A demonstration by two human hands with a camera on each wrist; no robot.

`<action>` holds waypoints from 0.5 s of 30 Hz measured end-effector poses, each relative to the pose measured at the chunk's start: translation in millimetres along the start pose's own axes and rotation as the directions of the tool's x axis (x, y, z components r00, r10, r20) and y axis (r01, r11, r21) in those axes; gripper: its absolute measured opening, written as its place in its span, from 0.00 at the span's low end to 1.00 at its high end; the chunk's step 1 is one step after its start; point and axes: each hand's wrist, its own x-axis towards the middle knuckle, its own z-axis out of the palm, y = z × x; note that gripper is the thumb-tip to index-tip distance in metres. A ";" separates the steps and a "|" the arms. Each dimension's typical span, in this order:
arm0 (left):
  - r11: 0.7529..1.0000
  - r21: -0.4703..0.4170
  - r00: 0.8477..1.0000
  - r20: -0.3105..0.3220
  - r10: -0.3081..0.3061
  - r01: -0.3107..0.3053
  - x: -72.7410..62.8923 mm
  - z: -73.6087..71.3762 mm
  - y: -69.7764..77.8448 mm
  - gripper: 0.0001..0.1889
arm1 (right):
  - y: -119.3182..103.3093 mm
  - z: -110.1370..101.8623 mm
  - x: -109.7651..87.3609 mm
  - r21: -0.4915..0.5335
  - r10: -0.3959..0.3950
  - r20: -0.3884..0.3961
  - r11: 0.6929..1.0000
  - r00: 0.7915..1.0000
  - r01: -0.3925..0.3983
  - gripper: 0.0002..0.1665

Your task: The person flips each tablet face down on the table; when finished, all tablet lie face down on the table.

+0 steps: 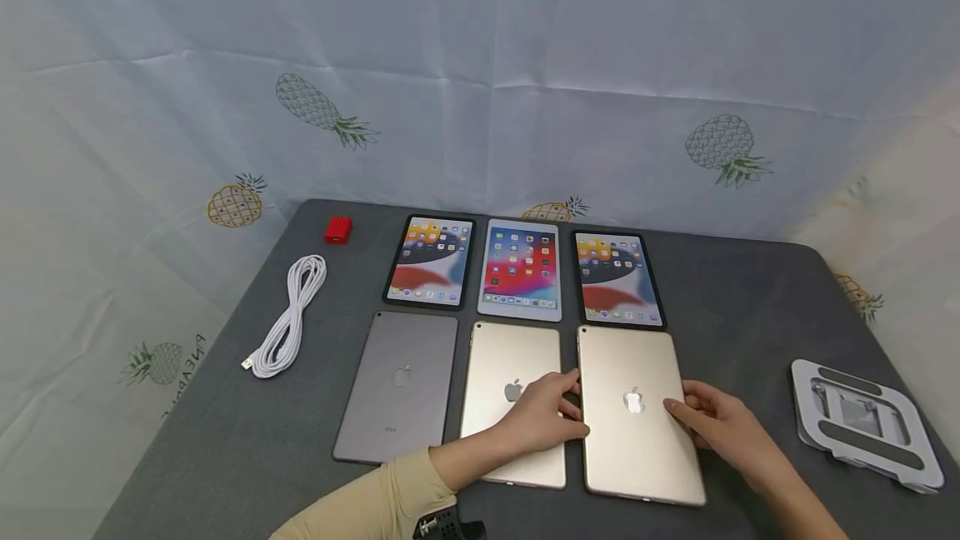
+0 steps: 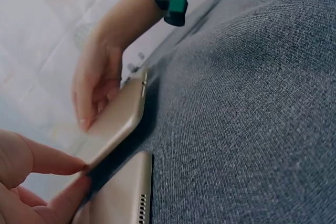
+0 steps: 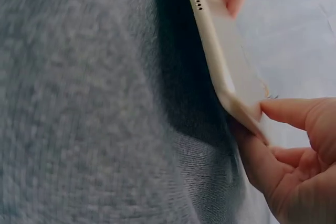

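Note:
A gold tablet [image 1: 637, 452], back side up with a shiny apple logo, is at the front right of the group. My left hand [image 1: 542, 417] pinches its left edge, with the thumb on top and fingers at the underside in the left wrist view. On the opposite edge, my right hand [image 1: 722, 426] pinches it between thumb and fingers. The right wrist view shows this tablet [image 3: 223, 51] raised a little off the cloth, a dark shadow beneath. Under my left forearm lies a second gold tablet [image 1: 513, 348], partly covered.
A grey tablet [image 1: 401, 407] lies face down at left. Behind are a lit black-rimmed tablet [image 1: 431, 261], a white one [image 1: 521, 269] and another black-rimmed one [image 1: 618, 277]. A white cable [image 1: 288, 323] and red charger [image 1: 338, 230] lie left, a folded silver stand [image 1: 866, 423] right.

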 end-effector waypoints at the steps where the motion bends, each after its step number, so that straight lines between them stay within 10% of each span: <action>1: 1.000 0.021 1.000 0.007 0.015 -0.015 -0.7 0.1 0.8 0.36 | -0.2 0.0 -0.4 -0.054 -0.005 -0.017 0.999 1.000 0.004 0.39; 8: 0.994 0.108 1.000 0.026 -0.003 0.000 -4.5 3.3 7.3 0.43 | -1.5 2.9 -1.5 -0.429 -0.203 -0.118 0.893 0.972 0.135 0.37; 15: 0.996 0.051 0.996 0.044 -0.072 0.069 -8.2 8.0 15.4 0.42 | -3.6 6.2 -3.1 -0.532 -0.289 -0.122 0.827 0.950 0.183 0.33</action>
